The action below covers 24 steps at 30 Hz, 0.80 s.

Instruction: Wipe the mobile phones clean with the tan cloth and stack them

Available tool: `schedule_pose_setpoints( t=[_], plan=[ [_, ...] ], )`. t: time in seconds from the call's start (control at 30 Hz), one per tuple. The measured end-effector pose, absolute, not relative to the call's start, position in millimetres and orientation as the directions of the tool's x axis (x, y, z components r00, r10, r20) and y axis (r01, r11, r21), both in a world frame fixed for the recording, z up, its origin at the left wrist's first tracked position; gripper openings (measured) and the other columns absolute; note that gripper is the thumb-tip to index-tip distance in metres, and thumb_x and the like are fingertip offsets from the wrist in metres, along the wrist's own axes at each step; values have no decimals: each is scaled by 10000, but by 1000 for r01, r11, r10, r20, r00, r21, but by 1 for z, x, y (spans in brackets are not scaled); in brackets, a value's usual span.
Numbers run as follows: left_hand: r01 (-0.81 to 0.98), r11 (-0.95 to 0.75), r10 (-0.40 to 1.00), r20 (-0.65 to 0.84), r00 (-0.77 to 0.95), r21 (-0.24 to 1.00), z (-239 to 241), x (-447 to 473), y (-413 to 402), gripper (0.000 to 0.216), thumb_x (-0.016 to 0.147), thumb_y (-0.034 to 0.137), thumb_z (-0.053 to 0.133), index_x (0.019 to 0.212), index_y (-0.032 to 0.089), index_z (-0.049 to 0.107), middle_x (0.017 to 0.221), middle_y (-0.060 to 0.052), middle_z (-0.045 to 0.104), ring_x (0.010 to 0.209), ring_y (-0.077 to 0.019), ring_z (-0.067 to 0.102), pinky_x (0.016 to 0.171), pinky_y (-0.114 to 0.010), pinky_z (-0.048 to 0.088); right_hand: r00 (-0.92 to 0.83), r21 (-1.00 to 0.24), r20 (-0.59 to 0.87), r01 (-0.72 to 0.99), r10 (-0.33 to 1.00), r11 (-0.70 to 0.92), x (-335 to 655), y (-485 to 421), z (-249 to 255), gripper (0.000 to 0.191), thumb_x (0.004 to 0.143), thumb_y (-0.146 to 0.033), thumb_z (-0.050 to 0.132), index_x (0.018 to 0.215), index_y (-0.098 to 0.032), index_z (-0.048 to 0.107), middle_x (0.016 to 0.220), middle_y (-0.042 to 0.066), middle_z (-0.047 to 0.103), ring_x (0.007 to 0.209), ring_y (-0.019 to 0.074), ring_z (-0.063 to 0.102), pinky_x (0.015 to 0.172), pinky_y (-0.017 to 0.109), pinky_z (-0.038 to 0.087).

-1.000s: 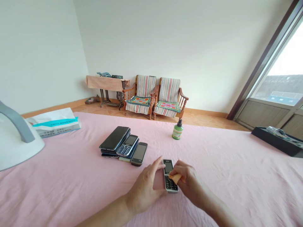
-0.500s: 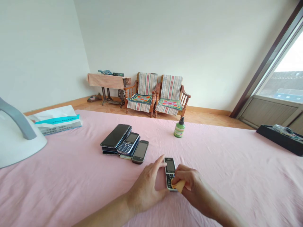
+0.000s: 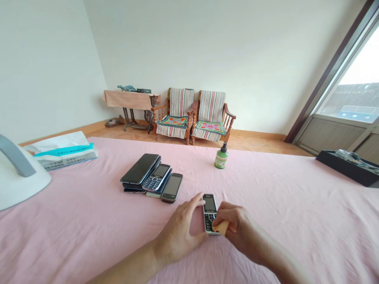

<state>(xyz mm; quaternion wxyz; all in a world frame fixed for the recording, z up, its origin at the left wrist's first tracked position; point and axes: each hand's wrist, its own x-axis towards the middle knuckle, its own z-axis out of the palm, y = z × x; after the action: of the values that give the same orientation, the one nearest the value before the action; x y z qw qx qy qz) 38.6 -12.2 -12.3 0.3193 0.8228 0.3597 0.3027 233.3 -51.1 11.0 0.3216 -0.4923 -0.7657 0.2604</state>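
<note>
A black keypad phone with a silver edge (image 3: 210, 204) lies face up on the pink cloth in front of me. My left hand (image 3: 180, 227) grips it from the left, fingertips at its upper edge and thumb at its lower corner. Pinched in my right hand (image 3: 235, 219) is a small orange-yellow cloth (image 3: 221, 227), pressed on the phone's keypad. The right fingers cover part of the keys. Left of my hands lie a grey touchscreen phone (image 3: 172, 187), a dark blue keypad phone (image 3: 156, 178) on other phones, and a stack topped by a large black smartphone (image 3: 140, 169).
A green bottle with a black top (image 3: 221, 157) stands beyond the phone. At left are a tissue pack (image 3: 63, 152) and a white object with a grey handle (image 3: 23, 185). A black tray (image 3: 349, 167) sits far right. Two wooden chairs (image 3: 211, 114) stand past the pink-covered surface (image 3: 281, 189).
The view has shifted slightly, so everything sits a little further left and higher. Both hands stay at the phone, and the cloth remains on the lower keys.
</note>
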Motion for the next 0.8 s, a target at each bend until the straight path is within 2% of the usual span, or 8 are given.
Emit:
schedule_pose_setpoints(
  t=[0.2, 0.4, 0.6, 0.7, 0.8],
  plan=[
    [404, -538, 789, 274, 549, 740, -13, 39, -12, 832, 685, 134, 710, 1391, 274, 292, 1325, -82, 536, 1234, -249, 482, 1065, -473, 352, -319, -690, 244, 607, 916, 395, 227, -50, 14, 303, 706, 58, 468, 703, -188, 643, 792, 6, 567, 709, 105, 541, 610, 190, 387],
    [401, -528, 791, 261, 554, 749, -13, 39, -12, 861, 686, 178, 746, 1397, 277, 270, 1332, -83, 528, 1243, -243, 471, 1065, -470, 356, -251, -700, 264, 615, 931, 364, 231, -50, 10, 295, 712, 55, 474, 717, -184, 647, 781, 8, 564, 687, 104, 539, 595, 195, 383],
    [411, -568, 769, 284, 572, 713, -16, 38, -10, 821, 705, 111, 687, 1396, 285, 279, 1342, -86, 518, 1235, -249, 479, 1049, -487, 371, -354, -745, 230, 535, 906, 398, 216, -56, 12, 316, 731, 25, 480, 757, -217, 683, 778, 0, 568, 672, 98, 540, 583, 187, 389],
    [416, -568, 770, 281, 572, 710, -14, 38, -11, 831, 709, 170, 723, 1397, 289, 272, 1336, -83, 523, 1234, -249, 480, 1050, -493, 372, -228, -754, 224, 576, 947, 317, 233, -51, 12, 254, 717, -6, 503, 711, -200, 666, 758, 3, 598, 671, 114, 558, 588, 211, 395],
    [437, -560, 777, 263, 572, 704, -12, 37, -12, 848, 687, 171, 754, 1386, 293, 291, 1344, -67, 517, 1253, -237, 458, 1073, -476, 353, -52, -768, 153, 622, 987, 152, 254, -44, 9, 206, 720, -54, 508, 673, -191, 654, 706, 5, 607, 651, 132, 554, 590, 234, 396]
  ],
)
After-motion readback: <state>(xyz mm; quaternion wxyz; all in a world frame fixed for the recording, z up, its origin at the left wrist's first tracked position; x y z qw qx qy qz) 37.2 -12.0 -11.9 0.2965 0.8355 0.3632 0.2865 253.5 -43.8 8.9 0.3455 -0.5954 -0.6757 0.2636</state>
